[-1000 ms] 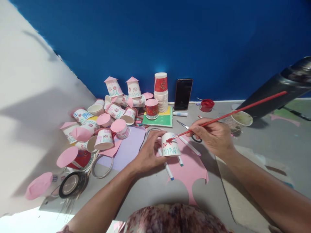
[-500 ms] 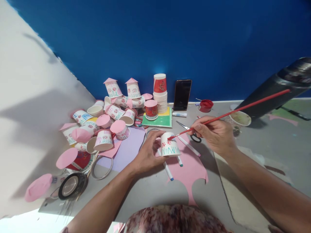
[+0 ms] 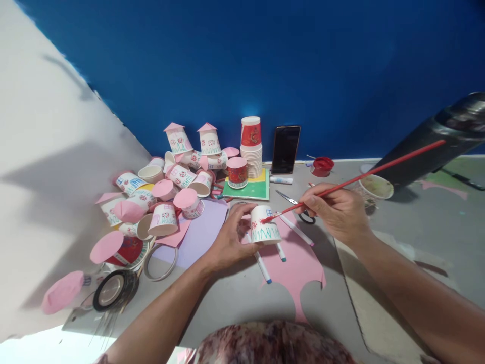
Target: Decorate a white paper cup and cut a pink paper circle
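Observation:
My left hand [image 3: 235, 237] grips a small white paper cup [image 3: 265, 233], its rim downward, from the left side. The cup carries red dabs, a blue window drawing and green zigzag strokes. My right hand [image 3: 335, 210] is closed round a long red paintbrush [image 3: 364, 178], whose red tip touches the cup's side. Pink cut paper [image 3: 299, 260] lies under the hands, with white markers [image 3: 262, 267] on it. Scissors [image 3: 288, 197] lie partly hidden behind my right hand.
Decorated cups with pink paper tops [image 3: 162, 219] crowd the left. Behind stand stacked cups [image 3: 251, 146], a phone [image 3: 286, 150] and a red paint pot [image 3: 322, 167]. A stained cup [image 3: 377, 187] and dark flask [image 3: 420, 144] are right; black tape [image 3: 110, 290] lies front left.
The cup has turned slightly in my left hand, showing more of the blue window. The brush tip has shifted slightly down on its side.

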`<state>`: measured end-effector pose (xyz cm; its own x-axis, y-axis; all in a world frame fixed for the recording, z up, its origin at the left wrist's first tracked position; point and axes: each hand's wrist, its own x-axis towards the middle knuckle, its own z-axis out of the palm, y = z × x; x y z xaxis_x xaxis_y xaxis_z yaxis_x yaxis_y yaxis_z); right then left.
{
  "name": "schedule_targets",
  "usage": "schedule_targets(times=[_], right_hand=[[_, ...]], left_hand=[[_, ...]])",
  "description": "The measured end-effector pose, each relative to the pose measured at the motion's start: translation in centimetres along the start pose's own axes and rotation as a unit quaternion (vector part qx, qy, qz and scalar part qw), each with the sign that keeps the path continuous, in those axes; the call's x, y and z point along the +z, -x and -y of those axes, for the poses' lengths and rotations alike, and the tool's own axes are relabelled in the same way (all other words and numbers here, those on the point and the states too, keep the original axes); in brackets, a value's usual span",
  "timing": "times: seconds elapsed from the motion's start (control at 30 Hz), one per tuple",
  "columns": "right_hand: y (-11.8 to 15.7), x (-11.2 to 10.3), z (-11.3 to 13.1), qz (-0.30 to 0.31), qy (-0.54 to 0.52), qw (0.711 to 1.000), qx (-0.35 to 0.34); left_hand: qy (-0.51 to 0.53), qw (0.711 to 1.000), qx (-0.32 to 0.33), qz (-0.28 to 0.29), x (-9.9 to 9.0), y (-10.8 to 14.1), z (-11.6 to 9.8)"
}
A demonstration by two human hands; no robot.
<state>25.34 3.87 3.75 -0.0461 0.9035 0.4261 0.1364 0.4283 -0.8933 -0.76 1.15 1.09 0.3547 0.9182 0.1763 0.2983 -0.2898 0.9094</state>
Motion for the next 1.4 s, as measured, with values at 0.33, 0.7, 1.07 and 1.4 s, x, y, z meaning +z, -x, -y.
schedule_targets(times=[0.33, 0.7, 1.07, 1.4], right_hand=[[0.1, 0.0, -0.2, -0.022, -0.011, 1.000, 0.000], [0.1, 0.0, 0.2, -0.008, 0.012, 1.000, -0.014], [0.0, -0.3, 0.0, -0.019, -0.022, 1.000, 0.007], [-0.6, -0.3, 0.1, -0.053, -0.130, 0.988, 0.067]], left_hand=[[0.015, 1.000, -0.004, 0.006, 0.2, 0.1, 0.6], [0.000, 1.000, 0.015, 0.007, 0.3, 0.1, 0.6], [0.049, 0.999, -0.002, 0.008, 0.1, 0.0, 0.9], [0.182, 0.983, -0.018, -0.013, 0.5, -0.1, 2.4]])
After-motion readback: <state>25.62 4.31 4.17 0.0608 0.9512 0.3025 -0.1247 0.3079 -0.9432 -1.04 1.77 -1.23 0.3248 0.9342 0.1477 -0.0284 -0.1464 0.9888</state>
